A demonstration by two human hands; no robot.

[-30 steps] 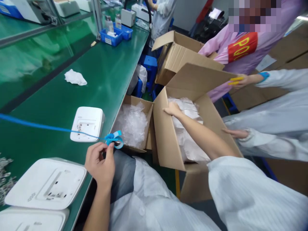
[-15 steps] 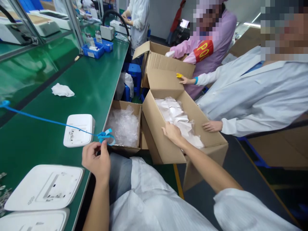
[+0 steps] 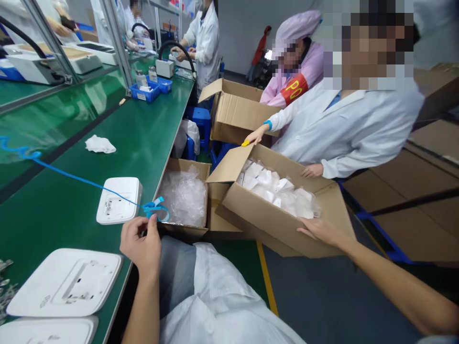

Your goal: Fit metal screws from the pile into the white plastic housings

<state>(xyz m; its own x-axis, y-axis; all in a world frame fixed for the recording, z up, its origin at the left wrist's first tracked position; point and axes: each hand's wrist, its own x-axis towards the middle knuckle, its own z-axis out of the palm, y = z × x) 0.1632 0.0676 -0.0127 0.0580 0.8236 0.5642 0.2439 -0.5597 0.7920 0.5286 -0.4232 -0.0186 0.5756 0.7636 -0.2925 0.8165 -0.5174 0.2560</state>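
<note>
Head view, left hand [image 3: 141, 243]: pinches blue strap [image 3: 153, 207], bunched at one o'clock of fingertips.
Right hand [image 3: 319, 231]: touches carton [image 3: 260, 215], mostly toward ten o'clock; cannot tell if pinching.

Cord [image 3: 71, 173] is crossing above bench [image 3: 150, 129], obstructing reach toward cloth [image 3: 100, 144]; carton [image 3: 258, 210] is opening upward beside right hand [image 3: 317, 229], walls [image 3: 335, 203] barring side entry.

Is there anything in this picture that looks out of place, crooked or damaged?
The blue strap looks odd: pinched in the left hand rather than worn. A crumpled white wad lies loose on the green table, and the big box stands askew to the table. No clear damage shows.
</note>
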